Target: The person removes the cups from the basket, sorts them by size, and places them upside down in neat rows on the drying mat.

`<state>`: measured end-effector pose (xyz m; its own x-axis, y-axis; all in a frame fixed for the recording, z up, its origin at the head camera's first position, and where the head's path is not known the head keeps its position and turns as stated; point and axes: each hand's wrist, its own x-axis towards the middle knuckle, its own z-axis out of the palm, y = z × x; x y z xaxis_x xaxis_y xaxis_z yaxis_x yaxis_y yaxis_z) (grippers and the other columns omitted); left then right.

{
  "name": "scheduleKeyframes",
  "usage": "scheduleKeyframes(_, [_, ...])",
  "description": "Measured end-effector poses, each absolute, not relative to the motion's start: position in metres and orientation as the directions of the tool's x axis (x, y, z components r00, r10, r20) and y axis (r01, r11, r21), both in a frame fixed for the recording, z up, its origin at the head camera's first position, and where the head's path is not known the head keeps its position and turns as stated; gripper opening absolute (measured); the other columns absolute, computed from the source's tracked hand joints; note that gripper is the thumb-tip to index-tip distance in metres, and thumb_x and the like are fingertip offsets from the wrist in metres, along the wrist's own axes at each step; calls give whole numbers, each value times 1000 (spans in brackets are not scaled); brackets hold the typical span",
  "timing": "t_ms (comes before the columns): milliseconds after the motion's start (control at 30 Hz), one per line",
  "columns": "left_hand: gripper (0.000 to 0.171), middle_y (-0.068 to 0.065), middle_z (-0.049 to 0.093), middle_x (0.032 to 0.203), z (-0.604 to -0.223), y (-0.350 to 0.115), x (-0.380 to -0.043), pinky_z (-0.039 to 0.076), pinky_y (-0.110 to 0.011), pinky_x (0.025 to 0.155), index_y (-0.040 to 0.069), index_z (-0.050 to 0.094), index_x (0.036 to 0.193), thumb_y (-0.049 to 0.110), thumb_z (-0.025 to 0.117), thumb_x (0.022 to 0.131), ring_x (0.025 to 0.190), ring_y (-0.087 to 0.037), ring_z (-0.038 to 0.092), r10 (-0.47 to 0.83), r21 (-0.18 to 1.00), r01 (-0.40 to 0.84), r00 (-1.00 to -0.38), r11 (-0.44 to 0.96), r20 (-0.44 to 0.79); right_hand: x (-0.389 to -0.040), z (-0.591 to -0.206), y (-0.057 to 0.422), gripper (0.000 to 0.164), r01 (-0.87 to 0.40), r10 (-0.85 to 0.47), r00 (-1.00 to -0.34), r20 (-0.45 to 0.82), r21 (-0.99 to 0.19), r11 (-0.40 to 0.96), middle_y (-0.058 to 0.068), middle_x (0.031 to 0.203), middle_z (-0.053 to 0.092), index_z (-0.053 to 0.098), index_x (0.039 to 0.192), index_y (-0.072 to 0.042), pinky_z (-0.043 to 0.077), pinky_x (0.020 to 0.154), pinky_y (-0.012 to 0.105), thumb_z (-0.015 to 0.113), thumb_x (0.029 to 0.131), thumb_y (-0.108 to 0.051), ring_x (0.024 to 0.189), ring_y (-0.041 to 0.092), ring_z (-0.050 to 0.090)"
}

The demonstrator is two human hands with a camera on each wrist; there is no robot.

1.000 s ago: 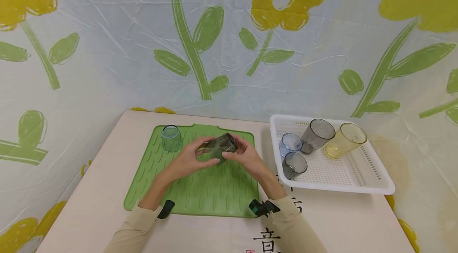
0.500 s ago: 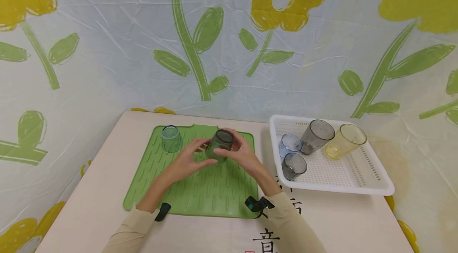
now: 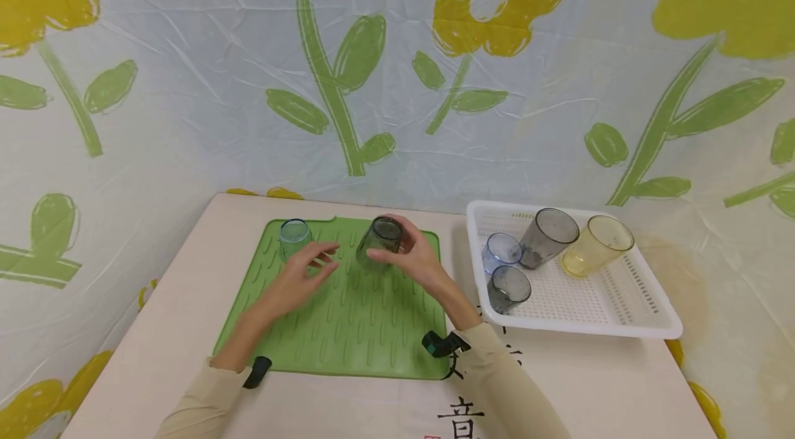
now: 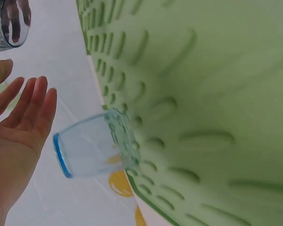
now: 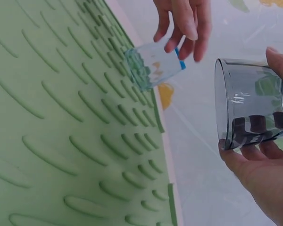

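Note:
My right hand (image 3: 424, 263) grips a dark grey glass (image 3: 377, 242) above the green mat (image 3: 348, 328). In the right wrist view the grey glass (image 5: 247, 101) is turned with its open rim toward the mat, apart from it. Fingers and thumb curl round its sides. My left hand (image 3: 297, 284) holds nothing; its fingers are loosely bent and spread in the left wrist view, near a light blue glass (image 4: 92, 143). That blue glass (image 3: 293, 232) stands on the mat's far left part, its lower side partly hidden behind the left hand in the head view.
A white perforated basket (image 3: 584, 330) stands to the right of the mat. In it are a small blue glass (image 3: 499, 252), a small grey glass (image 3: 509, 289), a tall grey glass (image 3: 548, 239) and a tall yellow glass (image 3: 596, 247). Flowered cloth hangs behind the table (image 3: 348, 404).
The grey glass has turned from lying tilted between both hands to nearly vertical, base up. My left hand has come away from it and moved left; the right hand keeps its hold.

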<state>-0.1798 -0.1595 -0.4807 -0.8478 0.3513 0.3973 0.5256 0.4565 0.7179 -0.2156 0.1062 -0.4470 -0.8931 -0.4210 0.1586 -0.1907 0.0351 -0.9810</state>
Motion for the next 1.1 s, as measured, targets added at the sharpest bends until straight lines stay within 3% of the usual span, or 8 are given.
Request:
scheduleKeyframes(433, [28, -25, 67, 116, -501, -197, -179, 59, -34, 78, -8, 65, 125, -5, 67, 97, 96, -31, 67, 287, 685, 529, -848, 500, 446, -232, -453, 91, 65, -189, -383, -911, 151, -980, 63, 5, 134, 61, 54, 148, -21, 53, 90, 32, 80, 90, -5, 117, 21, 61])
scheduleKeyframes(600, [27, -24, 68, 116, -507, -210, -178, 58, -32, 77, -10, 65, 125, -5, 66, 98, 97, -30, 66, 265, 694, 488, -872, 529, 411, -236, -458, 84, 64, -191, -383, -911, 157, -980, 54, 6, 134, 62, 54, 148, -20, 53, 89, 30, 79, 91, -5, 116, 22, 60])
scheduleKeyframes(800, [27, -23, 68, 117, -514, -226, -176, 59, -36, 78, -9, 66, 124, -4, 65, 98, 98, -30, 67, 247, 674, 447, -893, 589, 376, -242, -461, 73, 63, -173, -385, -912, 142, -984, 48, 5, 136, 61, 53, 147, -21, 54, 95, 34, 80, 91, -9, 124, 23, 60])
scheduleKeyframes(967, [25, -21, 68, 116, -518, -237, -173, 59, -40, 79, -9, 66, 122, -5, 66, 97, 97, -32, 67, 227, 647, 432, -897, 629, 378, -245, -463, 64, 64, -171, -367, -919, 145, -984, 41, 8, 137, 60, 52, 148, -19, 53, 95, 34, 80, 91, -8, 128, 32, 58])
scheduleKeyframes(1100, [25, -24, 67, 114, -520, -248, -173, 56, -51, 84, -10, 66, 121, -4, 68, 96, 102, -37, 66, 193, 635, 396, -910, 663, 367, -248, -468, 58, 65, -169, -349, -926, 143, -985, 44, 10, 138, 58, 51, 149, -18, 51, 99, 38, 79, 91, -8, 130, 36, 55])
